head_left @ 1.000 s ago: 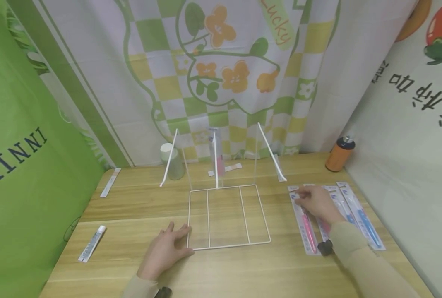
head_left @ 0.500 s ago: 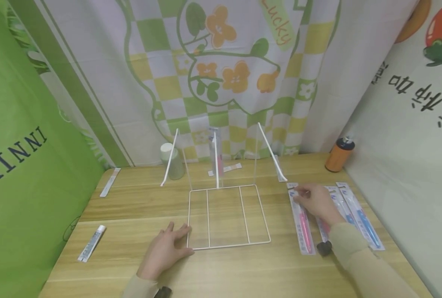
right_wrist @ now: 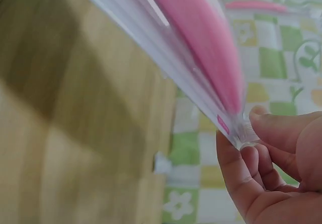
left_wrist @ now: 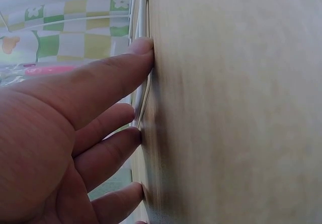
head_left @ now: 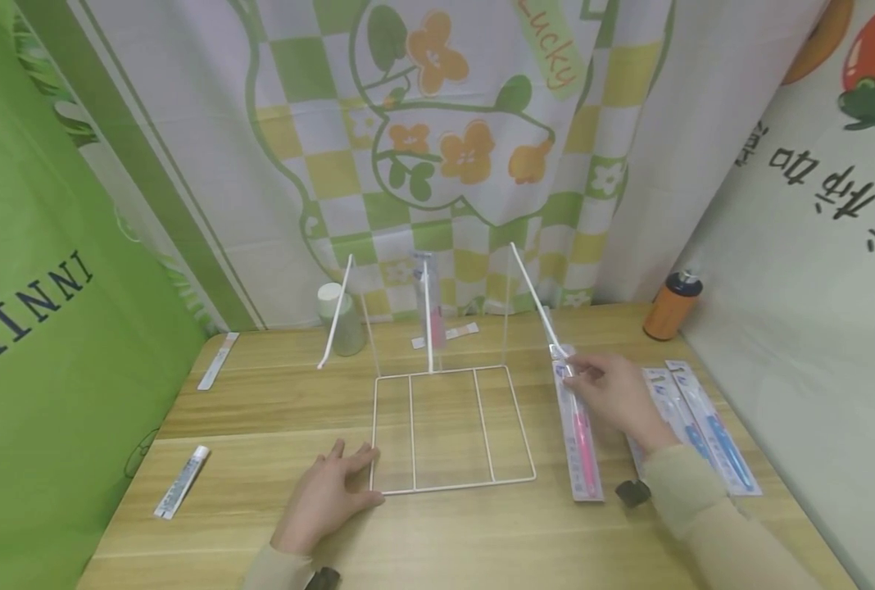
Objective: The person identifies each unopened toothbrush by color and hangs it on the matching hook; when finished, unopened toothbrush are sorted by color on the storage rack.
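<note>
My right hand pinches the top end of a packaged pink toothbrush; the clear pack slants downward in the right wrist view, thumb and fingers at its end. In the head view its top overlaps the front tip of the right prong of a white wire display rack. My left hand spreads its fingers at the front left corner of the rack's base. Thumb and fingertips touch the white base wire and the tabletop there. Another packaged pink toothbrush hangs upright at the rack's middle prong.
Packaged blue toothbrushes lie right of my right hand. An orange bottle stands at the back right, a pale green bottle behind the rack. On the left lie a toothpaste tube and a thin white strip.
My right hand has lifted the packaged pink toothbrush from the row at the right and brought it left to the rack's right prong. The left hand has stayed in place.
</note>
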A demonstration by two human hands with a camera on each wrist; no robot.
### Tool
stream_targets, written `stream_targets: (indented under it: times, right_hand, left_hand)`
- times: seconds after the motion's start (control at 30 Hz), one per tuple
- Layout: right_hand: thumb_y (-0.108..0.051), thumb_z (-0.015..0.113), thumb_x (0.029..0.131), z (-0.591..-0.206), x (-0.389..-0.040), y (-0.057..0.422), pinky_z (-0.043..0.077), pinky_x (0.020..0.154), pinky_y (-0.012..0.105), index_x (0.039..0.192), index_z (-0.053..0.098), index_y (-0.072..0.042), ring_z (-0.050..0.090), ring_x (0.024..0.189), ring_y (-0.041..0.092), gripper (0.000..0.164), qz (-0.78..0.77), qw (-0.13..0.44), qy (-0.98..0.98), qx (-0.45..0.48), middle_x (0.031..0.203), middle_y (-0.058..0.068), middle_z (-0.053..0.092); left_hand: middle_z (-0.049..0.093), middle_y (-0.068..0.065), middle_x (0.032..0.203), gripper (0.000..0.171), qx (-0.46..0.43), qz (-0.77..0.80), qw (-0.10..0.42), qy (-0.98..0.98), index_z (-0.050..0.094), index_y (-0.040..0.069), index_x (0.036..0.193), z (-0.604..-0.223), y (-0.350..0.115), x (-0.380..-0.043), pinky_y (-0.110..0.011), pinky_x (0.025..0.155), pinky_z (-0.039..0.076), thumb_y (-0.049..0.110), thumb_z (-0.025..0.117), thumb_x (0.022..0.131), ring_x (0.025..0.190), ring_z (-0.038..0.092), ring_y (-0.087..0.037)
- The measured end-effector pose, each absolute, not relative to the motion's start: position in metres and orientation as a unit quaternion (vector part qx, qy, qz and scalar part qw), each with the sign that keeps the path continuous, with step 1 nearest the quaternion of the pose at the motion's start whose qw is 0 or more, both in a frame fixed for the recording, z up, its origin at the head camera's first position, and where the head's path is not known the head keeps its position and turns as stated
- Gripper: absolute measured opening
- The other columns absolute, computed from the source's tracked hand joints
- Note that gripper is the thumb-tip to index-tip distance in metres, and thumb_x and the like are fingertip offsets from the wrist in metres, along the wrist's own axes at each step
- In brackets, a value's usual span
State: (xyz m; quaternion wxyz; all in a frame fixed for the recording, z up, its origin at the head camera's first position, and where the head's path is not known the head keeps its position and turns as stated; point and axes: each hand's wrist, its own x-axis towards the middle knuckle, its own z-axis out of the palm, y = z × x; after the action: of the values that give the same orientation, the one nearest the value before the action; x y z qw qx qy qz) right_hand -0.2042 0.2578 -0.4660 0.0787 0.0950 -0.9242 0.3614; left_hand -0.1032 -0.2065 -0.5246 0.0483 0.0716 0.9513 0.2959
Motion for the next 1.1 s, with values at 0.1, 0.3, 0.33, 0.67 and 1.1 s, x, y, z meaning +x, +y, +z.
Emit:
stream_targets:
  times: [0.1,0.3,0.33,0.67,1.1]
  right_hand:
    - [-0.012,0.085,0.092,-0.459,-0.2,0.247,0.063,0.084,0.057,0.13,0.073,0.001,0.072,0.098,0.036,0.042,0.373,0.114,-0.913,0.118,0.114,0.021,0.075]
    - [0.001,0.088,0.085,-0.445,-0.188,0.224,0.067,0.077,0.037,0.12,0.078,0.001,0.069,0.089,0.027,0.036,0.384,0.183,-0.89,0.163,0.099,0.012,0.071]
    - [0.002,0.089,0.085,-0.443,-0.186,0.22,0.067,0.076,0.032,0.119,0.078,0.001,0.068,0.089,0.026,0.036,0.388,0.19,-0.886,0.168,0.098,0.011,0.07]
    - [0.01,0.092,0.076,-0.418,-0.162,0.182,0.063,0.071,0.018,0.114,0.08,0.0,0.067,0.077,0.015,0.042,0.401,0.276,-0.836,0.254,0.09,0.007,0.067]
    - [-0.002,0.095,0.079,-0.389,-0.131,0.153,0.061,0.078,0.016,0.12,0.081,-0.012,0.07,0.08,0.009,0.045,0.402,0.297,-0.815,0.292,0.104,-0.003,0.073]
  left_hand:
    - [0.064,-0.004,0.152,0.068,0.072,0.294,0.049,0.952,0.072,0.017,0.142,-0.525,-0.207,-0.103,-0.076,0.121,0.027,0.038,0.093,0.082,0.153,0.038,-0.052]
    - [0.064,-0.004,0.152,0.068,0.071,0.295,0.049,0.952,0.072,0.017,0.142,-0.525,-0.206,-0.103,-0.077,0.121,0.027,0.038,0.094,0.081,0.153,0.038,-0.052]
    - [0.063,-0.004,0.152,0.068,0.071,0.296,0.049,0.951,0.072,0.017,0.142,-0.524,-0.206,-0.103,-0.077,0.121,0.026,0.038,0.094,0.081,0.153,0.037,-0.052]
    - [0.063,-0.005,0.152,0.069,0.07,0.293,0.048,0.952,0.071,0.018,0.143,-0.524,-0.206,-0.103,-0.077,0.12,0.027,0.038,0.093,0.082,0.151,0.039,-0.054]
    - [0.064,-0.006,0.15,0.068,0.081,0.29,0.035,0.953,0.073,0.016,0.141,-0.523,-0.206,-0.102,-0.079,0.118,0.029,0.039,0.094,0.081,0.149,0.04,-0.056]
